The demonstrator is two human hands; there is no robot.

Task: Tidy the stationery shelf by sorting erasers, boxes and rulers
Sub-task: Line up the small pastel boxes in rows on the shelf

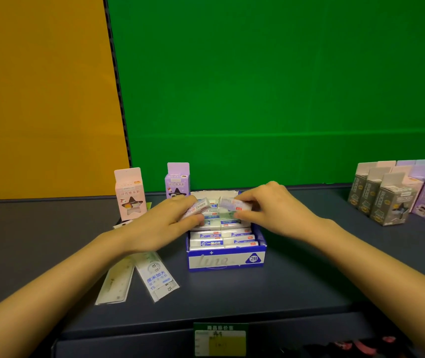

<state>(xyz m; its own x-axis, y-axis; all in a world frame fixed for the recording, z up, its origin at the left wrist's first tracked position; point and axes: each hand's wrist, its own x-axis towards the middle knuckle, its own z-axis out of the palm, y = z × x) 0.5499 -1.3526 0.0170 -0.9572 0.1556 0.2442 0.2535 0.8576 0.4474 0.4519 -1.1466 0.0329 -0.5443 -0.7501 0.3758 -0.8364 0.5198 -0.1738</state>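
Tag (220, 339) on the shelf's (296, 288) front edge: green header reads 商品标价签; the handwriting on the yellow part is too blurred to read.

Tray (227, 260), blue, mid-shelf: front wall reads "2B" in a triangle beside a pale script word (possibly "line", not certain). Erasers (221, 239) lie inside in flat rows, blue-printed wrappers up, the near rows full. Judgement: the tray is being filled from the front row back.

Hands: both over the tray's far half, close together but not touching. Left hand (159, 223) pinches the left eraser (198, 205), tilted, at the tray's left wall. Right hand (276, 208) pinches the right eraser (234, 204), held roughly level above the far rows. Judgement: each is lined up with the rows so it can drop in flat. Wrapper text is unreadable.

Rulers (159, 277), two in clear sleeves, fan out toward the front edge left of the tray, partly under the left forearm; one reads 厘米加大 and "15".

Pink box (130, 195) and purple box (178, 182) stand upright near the back edge, left of the tray. Grey and lilac boxes (392, 197) stand in rows at the right end, already grouped.
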